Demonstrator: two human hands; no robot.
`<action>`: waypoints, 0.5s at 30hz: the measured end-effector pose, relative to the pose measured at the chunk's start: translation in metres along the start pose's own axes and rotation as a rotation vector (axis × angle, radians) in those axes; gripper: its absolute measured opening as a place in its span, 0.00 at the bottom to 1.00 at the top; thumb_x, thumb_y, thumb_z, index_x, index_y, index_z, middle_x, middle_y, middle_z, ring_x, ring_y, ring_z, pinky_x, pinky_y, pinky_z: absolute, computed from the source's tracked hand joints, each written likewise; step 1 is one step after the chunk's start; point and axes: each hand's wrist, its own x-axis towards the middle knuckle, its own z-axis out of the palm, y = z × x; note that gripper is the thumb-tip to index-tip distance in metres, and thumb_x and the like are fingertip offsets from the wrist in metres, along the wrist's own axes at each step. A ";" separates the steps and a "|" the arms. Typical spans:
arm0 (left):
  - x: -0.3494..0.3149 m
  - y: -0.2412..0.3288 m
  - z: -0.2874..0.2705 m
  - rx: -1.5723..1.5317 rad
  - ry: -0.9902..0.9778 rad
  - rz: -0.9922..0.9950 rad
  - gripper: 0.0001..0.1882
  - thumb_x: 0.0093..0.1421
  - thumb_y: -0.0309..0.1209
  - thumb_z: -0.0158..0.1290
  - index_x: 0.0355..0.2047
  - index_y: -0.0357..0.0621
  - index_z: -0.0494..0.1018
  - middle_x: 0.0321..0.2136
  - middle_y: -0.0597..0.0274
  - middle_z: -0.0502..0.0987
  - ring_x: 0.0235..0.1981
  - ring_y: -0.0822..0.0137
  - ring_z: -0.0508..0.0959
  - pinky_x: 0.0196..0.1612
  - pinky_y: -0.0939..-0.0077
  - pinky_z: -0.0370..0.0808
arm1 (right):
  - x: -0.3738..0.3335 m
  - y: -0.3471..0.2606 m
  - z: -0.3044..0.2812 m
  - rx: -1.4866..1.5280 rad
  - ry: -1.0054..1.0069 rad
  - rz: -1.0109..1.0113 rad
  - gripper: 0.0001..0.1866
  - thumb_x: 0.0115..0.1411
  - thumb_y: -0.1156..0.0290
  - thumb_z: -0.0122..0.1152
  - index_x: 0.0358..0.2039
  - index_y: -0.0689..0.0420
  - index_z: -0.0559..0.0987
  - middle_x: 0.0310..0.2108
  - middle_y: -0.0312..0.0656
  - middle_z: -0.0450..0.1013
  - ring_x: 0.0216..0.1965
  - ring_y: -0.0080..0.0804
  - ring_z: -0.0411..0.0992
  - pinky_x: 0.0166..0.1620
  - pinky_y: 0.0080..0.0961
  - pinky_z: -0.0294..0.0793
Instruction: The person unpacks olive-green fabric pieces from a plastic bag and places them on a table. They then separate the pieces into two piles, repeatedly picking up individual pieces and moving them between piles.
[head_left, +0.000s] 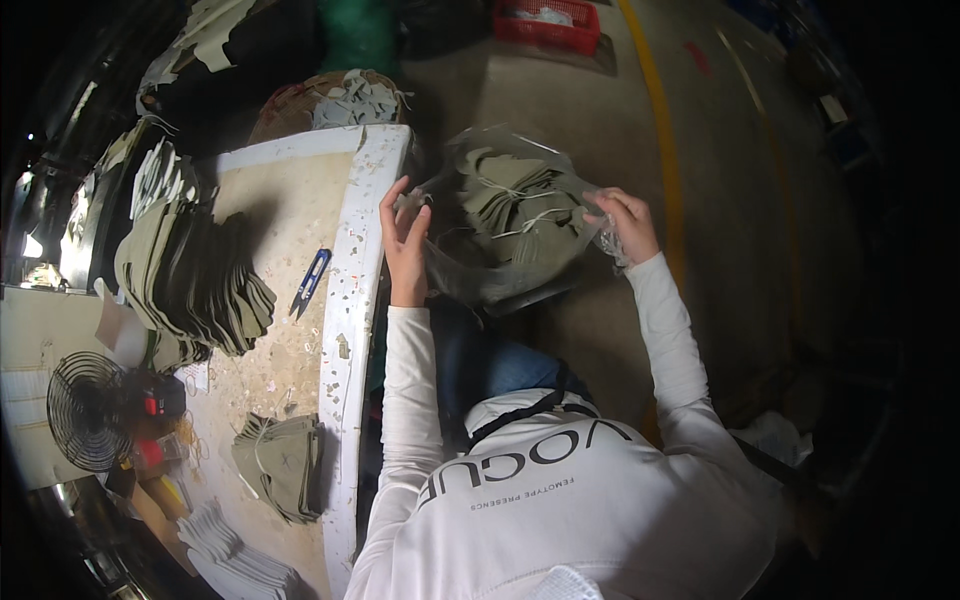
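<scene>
A clear plastic bag (520, 290) hangs wide-mouthed beside the table, its rim stretched between my hands. Inside it lie bundles of olive-grey fabric pieces (540, 240), tied with pale string. My left hand (406, 245) has the bag's left edge between thumb and fingers, close to the table corner. On the opposite side, my right hand (627, 225) pinches a gathered part of the rim. A pair of blue-handled thread snips (312, 283) lies on the table, left of my left hand.
The worktable (344, 290) is strewn with small scraps. Stacked olive pieces (190, 270), a tied bundle (278, 465), pale pieces (235, 555) and a black fan (88, 410) stand along it. Beyond are a scrap-filled basket (270, 117) and a red crate (550, 32) on the floor.
</scene>
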 end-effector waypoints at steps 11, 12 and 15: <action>-0.004 -0.020 -0.031 0.221 -0.133 -0.151 0.22 0.62 0.27 0.54 0.57 0.43 0.66 0.53 0.57 0.70 0.56 0.66 0.69 0.57 0.75 0.65 | -0.034 -0.006 -0.002 -0.076 0.107 0.004 0.07 0.58 0.79 0.58 0.34 0.57 0.69 0.37 0.38 0.70 0.36 0.23 0.73 0.32 0.20 0.76; -0.008 -0.019 -0.032 0.210 -0.128 -0.148 0.23 0.62 0.27 0.54 0.57 0.43 0.65 0.53 0.57 0.70 0.56 0.66 0.69 0.57 0.74 0.65 | -0.040 -0.013 -0.005 -0.162 0.124 -0.052 0.08 0.57 0.81 0.58 0.35 0.57 0.69 0.38 0.38 0.70 0.35 0.23 0.73 0.31 0.20 0.75; -0.024 -0.015 -0.033 0.190 -0.085 -0.145 0.24 0.62 0.27 0.54 0.59 0.44 0.63 0.54 0.55 0.69 0.56 0.64 0.69 0.58 0.73 0.66 | -0.055 -0.037 -0.012 -0.471 0.218 -0.191 0.19 0.52 0.87 0.55 0.45 0.57 0.70 0.45 0.40 0.68 0.33 0.20 0.71 0.29 0.15 0.70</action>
